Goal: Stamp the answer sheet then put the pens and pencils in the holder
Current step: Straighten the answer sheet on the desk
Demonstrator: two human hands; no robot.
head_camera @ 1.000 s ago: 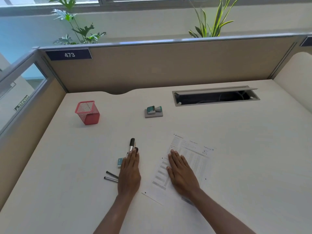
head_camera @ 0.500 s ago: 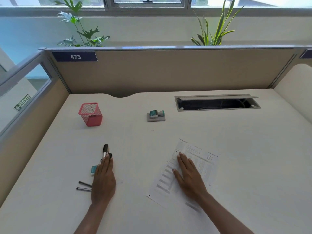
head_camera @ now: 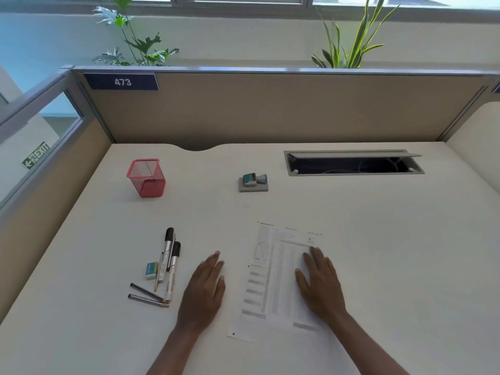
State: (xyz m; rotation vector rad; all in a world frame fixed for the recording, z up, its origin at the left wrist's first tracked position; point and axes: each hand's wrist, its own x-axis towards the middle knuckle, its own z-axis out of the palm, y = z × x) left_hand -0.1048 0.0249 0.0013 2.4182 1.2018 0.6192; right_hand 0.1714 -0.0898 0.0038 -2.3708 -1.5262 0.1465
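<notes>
The answer sheet point(head_camera: 273, 282) lies flat on the desk in front of me. My right hand point(head_camera: 320, 282) rests palm down on its right half. My left hand point(head_camera: 204, 290) lies flat on the bare desk just left of the sheet, holding nothing. Two black-capped markers point(head_camera: 171, 262) and a thin pen lie side by side to the left of that hand, with two dark pencils point(head_camera: 147, 295) below them. The red mesh holder point(head_camera: 147, 177) stands upright at the far left. A green-and-white stamp point(head_camera: 254, 179) lies on its grey pad point(head_camera: 253, 187) at the far middle.
A small green eraser point(head_camera: 151, 269) sits beside the markers. An open cable slot point(head_camera: 351, 163) is cut into the desk at the far right. Beige partition walls point(head_camera: 270, 109) close the back and left; a curved divider stands at the right.
My left hand has come off the markers and moved right to the desk beside the sheet. My right hand has shifted to the sheet's right half. The pens now lie fully uncovered.
</notes>
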